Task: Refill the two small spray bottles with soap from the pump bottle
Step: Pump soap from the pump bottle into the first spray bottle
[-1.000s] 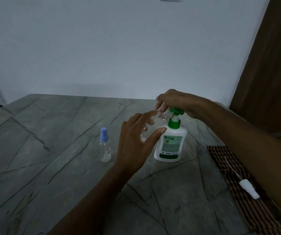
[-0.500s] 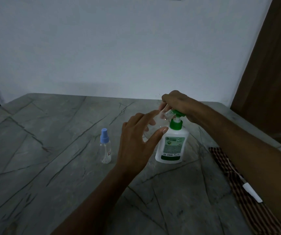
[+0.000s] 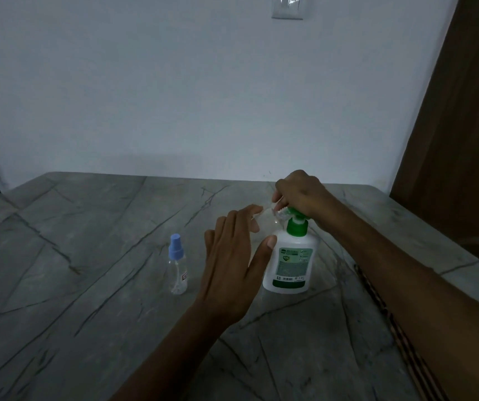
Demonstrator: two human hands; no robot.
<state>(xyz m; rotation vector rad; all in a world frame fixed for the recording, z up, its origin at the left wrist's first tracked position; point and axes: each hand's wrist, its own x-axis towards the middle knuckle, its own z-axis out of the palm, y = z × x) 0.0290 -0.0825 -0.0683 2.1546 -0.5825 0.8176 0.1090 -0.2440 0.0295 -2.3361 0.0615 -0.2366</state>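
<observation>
A white pump bottle (image 3: 290, 264) with a green pump stands on the grey marble table (image 3: 88, 256). My right hand (image 3: 302, 192) sits curled over the green pump head. My left hand (image 3: 232, 261) holds a small clear spray bottle (image 3: 265, 227) without its cap, between thumb and fingers, tilted with its mouth near the pump's nozzle. The hand hides most of this bottle. A second small clear spray bottle (image 3: 178, 264) with a blue cap stands upright to the left, apart from both hands.
A dark striped cloth (image 3: 377, 302) lies on the table at the right, mostly under my right forearm. A brown door (image 3: 464, 140) stands at the right. The white wall behind carries a switch plate (image 3: 287, 7).
The view has tilted upward, so hands and bottles sit lower in the frame. The white spray head on the cloth is hidden now. Both hands keep their hold at the pump.
</observation>
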